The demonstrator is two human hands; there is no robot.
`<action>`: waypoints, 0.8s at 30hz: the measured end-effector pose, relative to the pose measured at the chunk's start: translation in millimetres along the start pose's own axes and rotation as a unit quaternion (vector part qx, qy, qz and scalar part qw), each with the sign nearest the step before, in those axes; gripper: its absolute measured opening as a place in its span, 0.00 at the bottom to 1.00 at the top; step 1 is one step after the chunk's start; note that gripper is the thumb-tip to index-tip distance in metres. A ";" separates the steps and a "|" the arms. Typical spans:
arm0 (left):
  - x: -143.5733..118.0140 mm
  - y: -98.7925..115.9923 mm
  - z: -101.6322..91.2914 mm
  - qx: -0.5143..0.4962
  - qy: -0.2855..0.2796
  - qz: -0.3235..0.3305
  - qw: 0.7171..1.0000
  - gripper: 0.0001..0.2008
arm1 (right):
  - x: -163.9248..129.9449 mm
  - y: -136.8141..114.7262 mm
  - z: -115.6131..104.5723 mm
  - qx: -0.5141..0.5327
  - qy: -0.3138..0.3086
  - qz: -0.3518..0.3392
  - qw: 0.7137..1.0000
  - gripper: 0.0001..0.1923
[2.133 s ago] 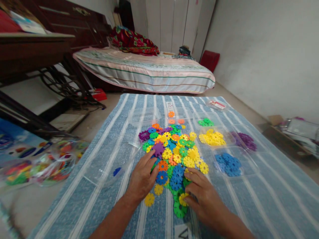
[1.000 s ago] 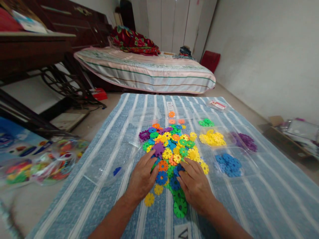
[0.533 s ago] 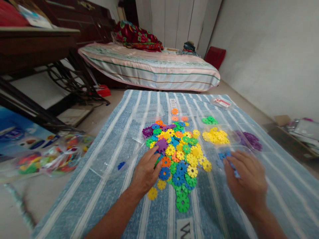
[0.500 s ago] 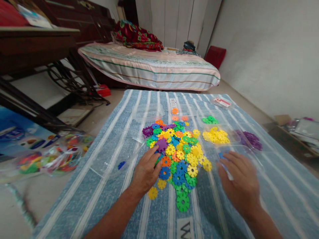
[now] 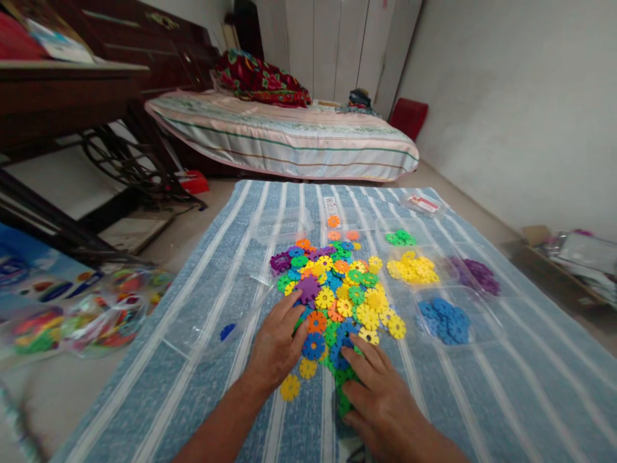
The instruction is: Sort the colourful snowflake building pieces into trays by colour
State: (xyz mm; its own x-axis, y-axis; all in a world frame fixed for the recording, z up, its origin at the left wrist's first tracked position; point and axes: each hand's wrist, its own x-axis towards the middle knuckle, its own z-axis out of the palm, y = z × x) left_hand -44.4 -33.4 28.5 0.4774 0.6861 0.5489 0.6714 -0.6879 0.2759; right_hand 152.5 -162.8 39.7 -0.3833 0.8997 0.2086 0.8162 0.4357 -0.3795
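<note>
A pile of notched plastic discs (image 5: 357,294) in yellow, green, blue, orange and purple lies mid-table. My left hand (image 5: 277,344) rests at the pile's left side, fingers extended and slightly apart, with a fingertip at a large purple disc (image 5: 309,289). Over the near end of the pile is my right hand (image 5: 378,386), fingers spread, touching blue discs (image 5: 343,341) and covering some green ones. Clear trays on the right hold sorted discs: blue discs (image 5: 444,319), yellow discs (image 5: 413,267), purple discs (image 5: 477,276) and green discs (image 5: 400,238).
A clear tray (image 5: 282,225) stands at the back left, near a few orange discs (image 5: 333,221). One dark blue disc (image 5: 227,332) lies by a clear plastic lid at left. The striped cloth (image 5: 193,308) covers the table. Beyond is a bed (image 5: 289,141); bags of coloured pieces (image 5: 108,318) sit left.
My right hand has moved left from the blue tray to the near end of the pile, uncovering the blue discs there. My left hand stays by the purple disc. The view has shifted slightly.
</note>
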 end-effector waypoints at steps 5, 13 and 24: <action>-0.6 -0.6 -0.6 0.004 0.006 0.000 1.000 0.09 | 11.2 -1.3 -16.3 0.087 -0.008 0.045 0.995 0.03; -2.9 -4.1 1.6 -0.005 0.002 -0.005 1.000 0.10 | 74.5 93.0 -96.2 -0.089 0.363 0.045 0.926 0.05; -1.9 0.5 -1.0 -0.010 -0.012 -0.014 1.000 0.09 | 48.0 49.0 -49.3 -0.017 0.210 -0.016 0.977 0.03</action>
State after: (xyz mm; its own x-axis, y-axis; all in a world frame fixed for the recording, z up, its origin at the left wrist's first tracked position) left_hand -45.6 -35.3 28.4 0.4721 0.7106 0.5217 0.6731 -0.6727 0.3071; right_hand 195.4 -99.5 75.5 -0.2027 0.7929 0.5746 0.8239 0.4553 -0.3375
